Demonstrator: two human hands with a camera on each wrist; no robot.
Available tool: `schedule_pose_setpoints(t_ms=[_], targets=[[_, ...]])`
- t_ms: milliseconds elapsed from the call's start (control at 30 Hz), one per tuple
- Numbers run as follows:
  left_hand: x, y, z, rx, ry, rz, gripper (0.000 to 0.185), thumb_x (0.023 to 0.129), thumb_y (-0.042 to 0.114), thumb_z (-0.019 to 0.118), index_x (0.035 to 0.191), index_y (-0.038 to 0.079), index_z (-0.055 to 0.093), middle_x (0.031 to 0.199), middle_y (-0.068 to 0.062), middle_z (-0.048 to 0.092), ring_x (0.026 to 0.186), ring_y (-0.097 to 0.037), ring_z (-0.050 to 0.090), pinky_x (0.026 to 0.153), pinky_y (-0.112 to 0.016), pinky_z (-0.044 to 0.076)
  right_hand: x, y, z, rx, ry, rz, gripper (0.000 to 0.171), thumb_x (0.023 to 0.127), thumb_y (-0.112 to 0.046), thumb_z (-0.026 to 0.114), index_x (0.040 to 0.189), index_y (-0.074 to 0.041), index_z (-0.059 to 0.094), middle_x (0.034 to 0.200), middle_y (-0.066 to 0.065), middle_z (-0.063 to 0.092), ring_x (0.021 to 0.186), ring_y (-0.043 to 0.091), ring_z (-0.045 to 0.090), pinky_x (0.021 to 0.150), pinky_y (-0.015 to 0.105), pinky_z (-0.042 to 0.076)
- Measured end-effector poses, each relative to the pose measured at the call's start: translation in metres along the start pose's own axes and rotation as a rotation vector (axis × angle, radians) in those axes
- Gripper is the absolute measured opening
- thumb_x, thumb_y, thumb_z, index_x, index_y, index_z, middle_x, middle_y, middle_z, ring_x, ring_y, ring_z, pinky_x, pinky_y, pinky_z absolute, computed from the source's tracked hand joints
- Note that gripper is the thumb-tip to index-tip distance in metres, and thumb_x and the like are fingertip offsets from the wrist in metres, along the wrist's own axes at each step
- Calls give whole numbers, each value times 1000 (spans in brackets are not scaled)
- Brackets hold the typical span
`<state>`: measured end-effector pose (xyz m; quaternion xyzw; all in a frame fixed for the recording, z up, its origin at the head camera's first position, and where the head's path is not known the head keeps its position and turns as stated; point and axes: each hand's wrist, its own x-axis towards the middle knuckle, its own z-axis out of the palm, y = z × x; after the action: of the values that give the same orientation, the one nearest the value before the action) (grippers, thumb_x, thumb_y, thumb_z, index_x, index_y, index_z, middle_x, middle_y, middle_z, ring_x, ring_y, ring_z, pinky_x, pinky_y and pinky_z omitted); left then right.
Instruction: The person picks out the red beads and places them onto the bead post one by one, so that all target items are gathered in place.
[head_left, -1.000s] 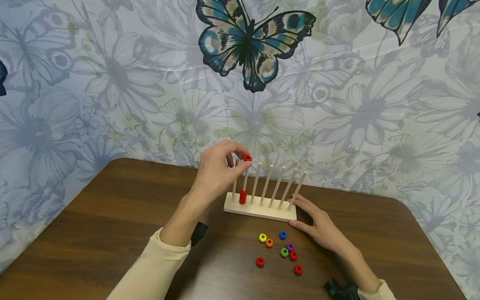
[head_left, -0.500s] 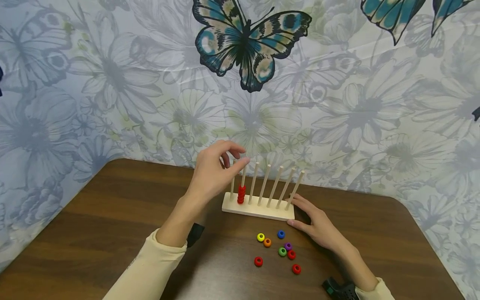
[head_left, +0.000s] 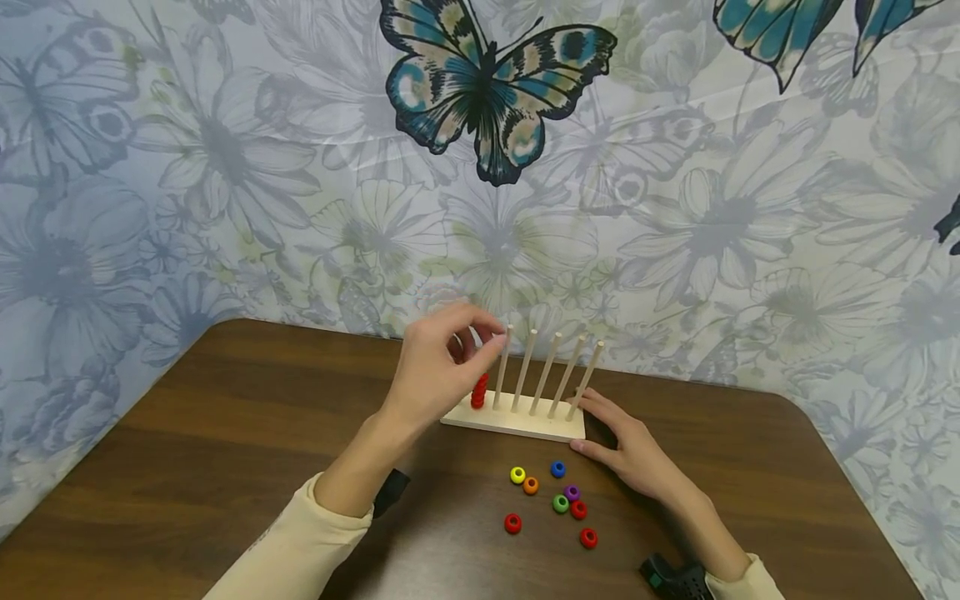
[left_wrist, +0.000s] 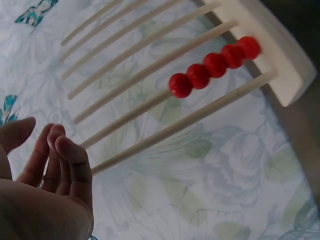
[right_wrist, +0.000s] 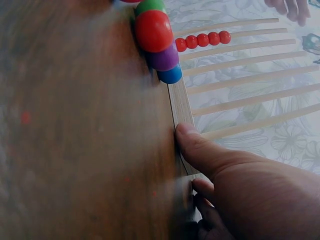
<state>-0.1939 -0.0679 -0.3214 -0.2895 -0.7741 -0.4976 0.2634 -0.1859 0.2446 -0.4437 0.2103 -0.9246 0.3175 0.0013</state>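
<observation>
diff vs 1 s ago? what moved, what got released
The left hand has let go of the red bead it pinched at the top of the second peg; that bead slid down onto the red stack, now five beads. The hand's fingers are loosely curled and empty beside the peg tops. Unchanged: the right hand resting against the wooden base, and the loose beads on the table.

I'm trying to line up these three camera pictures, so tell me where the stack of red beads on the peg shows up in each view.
Head: the stack of red beads sits low on a peg, just under the left hand, at the rack's left end.
Left wrist: upper right, a row of red beads running to the wooden base.
Right wrist: top centre, a small row above the right hand.
Shared landmark: the wooden base.
</observation>
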Motion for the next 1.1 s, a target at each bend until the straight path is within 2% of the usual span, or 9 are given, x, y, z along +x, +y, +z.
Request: schedule_pose_setpoints(t_ms=[167, 300, 400, 567, 767, 967, 1100], targets=[[-21, -6, 4, 10, -148, -46, 4, 88, 20, 75, 91, 21, 72, 76, 12, 61, 57, -8, 52, 52, -24, 46, 0, 0, -1, 5, -10, 8, 64, 91, -43, 68, 147, -19, 46, 160, 11, 31, 146, 38, 31, 111, 63, 32], [-38, -12, 6, 28, -225, -85, 3, 89, 22, 74, 91, 20, 72, 74, 11, 58, 60, -7, 52, 54, -23, 47, -2, 0, -1, 2, -8, 5, 64, 91, -42, 69, 146, -18, 47, 160, 11, 32, 145, 38, 32, 110, 63, 32], [-44, -15, 10, 40, -265, -106, 5, 90, 23, 73, 90, 18, 73, 76, 12, 60, 61, -6, 53, 55, -22, 48, -2, 0, 0, -3, -3, 0, 64, 91, -41, 69, 146, -17, 47, 159, 12, 32, 144, 40, 32, 109, 64, 33], [-49, -17, 18, 67, -344, -125, 5, 89, 19, 73, 87, 23, 71, 76, 15, 61, 58, -4, 52, 53, -20, 46, -1, -1, -1, 2, -8, 9, 65, 90, -43, 69, 147, -18, 47, 160, 12, 31, 145, 39, 32, 109, 64, 32], [-55, -17, 28, 110, -497, -106, 9, 88, 23, 75, 84, 28, 69, 73, 19, 60, 54, -2, 50, 53, -19, 43, -1, 2, 0, 19, 6, 8, 66, 90, -44, 69, 147, -19, 46, 160, 12, 31, 145, 40, 31, 109, 65, 32], [-73, -15, 34, 104, -702, -52, 8, 87, 30, 76, 85, 26, 70, 73, 21, 57, 54, 5, 47, 53, -14, 41, -5, 3, 3, 45, -11, 15, 67, 90, -43, 69, 148, -17, 46, 160, 13, 31, 145, 41, 31, 109, 65, 32], [-81, -13, 34, 109, -780, -14, 12, 85, 33, 78, 87, 24, 70, 74, 20, 57, 56, 8, 46, 54, -12, 41, -2, 1, 2, 39, 5, -4, 65, 90, -42, 70, 147, -19, 47, 159, 13, 32, 145, 40, 32, 109, 65, 33]])
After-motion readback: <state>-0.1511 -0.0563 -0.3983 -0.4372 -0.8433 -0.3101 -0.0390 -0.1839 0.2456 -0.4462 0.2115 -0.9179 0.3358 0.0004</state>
